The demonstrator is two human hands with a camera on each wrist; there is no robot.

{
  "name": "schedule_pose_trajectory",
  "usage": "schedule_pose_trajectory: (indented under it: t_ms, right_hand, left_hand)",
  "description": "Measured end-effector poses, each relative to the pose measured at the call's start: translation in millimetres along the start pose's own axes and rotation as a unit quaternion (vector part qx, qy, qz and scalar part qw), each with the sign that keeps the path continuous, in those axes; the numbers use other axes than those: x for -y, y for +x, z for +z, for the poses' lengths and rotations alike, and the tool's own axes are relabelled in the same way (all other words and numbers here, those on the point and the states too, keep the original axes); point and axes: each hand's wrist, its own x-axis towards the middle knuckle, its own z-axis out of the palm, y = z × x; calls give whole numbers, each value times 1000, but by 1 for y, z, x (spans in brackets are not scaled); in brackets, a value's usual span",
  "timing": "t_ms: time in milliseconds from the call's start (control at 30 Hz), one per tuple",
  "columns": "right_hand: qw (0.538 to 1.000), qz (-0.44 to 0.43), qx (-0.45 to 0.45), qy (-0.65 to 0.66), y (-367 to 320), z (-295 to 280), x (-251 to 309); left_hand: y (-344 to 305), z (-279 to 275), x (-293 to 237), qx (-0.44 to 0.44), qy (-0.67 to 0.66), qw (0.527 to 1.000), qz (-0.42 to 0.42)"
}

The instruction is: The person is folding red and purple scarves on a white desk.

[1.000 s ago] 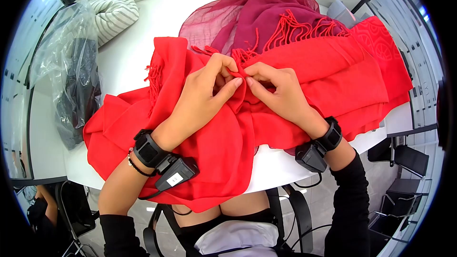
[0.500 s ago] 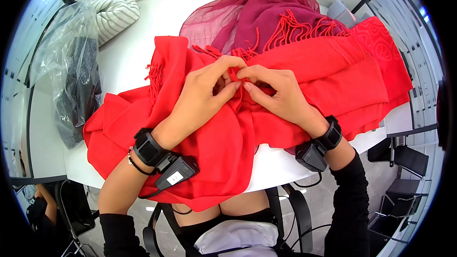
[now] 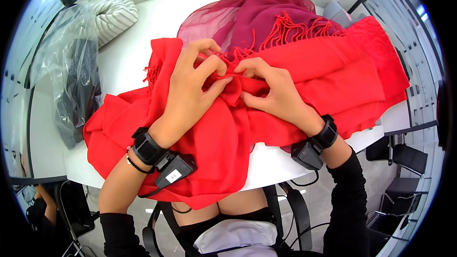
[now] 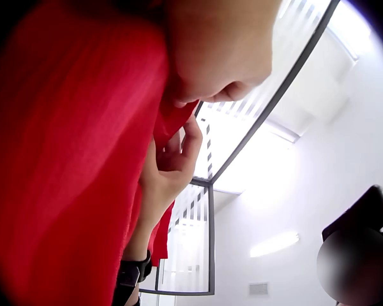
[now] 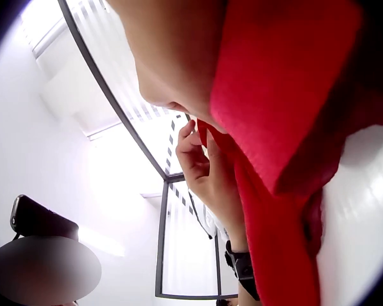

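Note:
A large red fringed scarf (image 3: 209, 147) spreads across the table, its cloth gathered into small folds between my two hands. My left hand (image 3: 188, 85) pinches the gathered cloth between thumb and index finger, the other fingers bent above it. Opposite, my right hand (image 3: 281, 93) holds the same bunch with thumb and curled fingers, a short gap from the left fingertips. In the left wrist view the scarf (image 4: 76, 153) hides most of the left fingertips. From the right wrist, the left hand (image 5: 210, 175) appears beyond the raised red cloth (image 5: 281, 83).
Behind the red scarf lies a sheer maroon scarf (image 3: 266, 16), partly under red fringe (image 3: 281, 31). A clear plastic bag (image 3: 78, 76) with dark contents stands at the left, beside a rolled striped cloth (image 3: 114, 16). The white table's (image 3: 269, 166) front edge is close to my lap.
My hands have drawn slightly apart; the left has shifted left and its fingers have lifted and spread. The bunched cloth between them has opened into a wider fold.

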Motion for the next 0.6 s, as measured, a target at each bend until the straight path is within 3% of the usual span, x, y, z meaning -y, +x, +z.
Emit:
schedule_pose_trajectory:
  t_ms: [133, 300, 367, 500, 600]
  right_hand:
    - [994, 30, -17, -103, 3, -13, 1]
    - [975, 21, -105, -196, -2, -41, -1]
    - [954, 89, -99, -270, -10, -64, 6]
    - [884, 38, -120, -451, -30, -115, 16]
    - [878, -17, -110, -465, -39, -148, 38]
  left_hand:
    - [5, -8, -4, 5, -29, 996, 80]
    - [10, -22, -14, -33, -66, 997, 26]
    - [16, -35, -19, -51, -44, 998, 7]
    - [40, -79, -27, -96, 26, 994, 43]
    - [61, -118, -28, -103, 42, 993, 31]
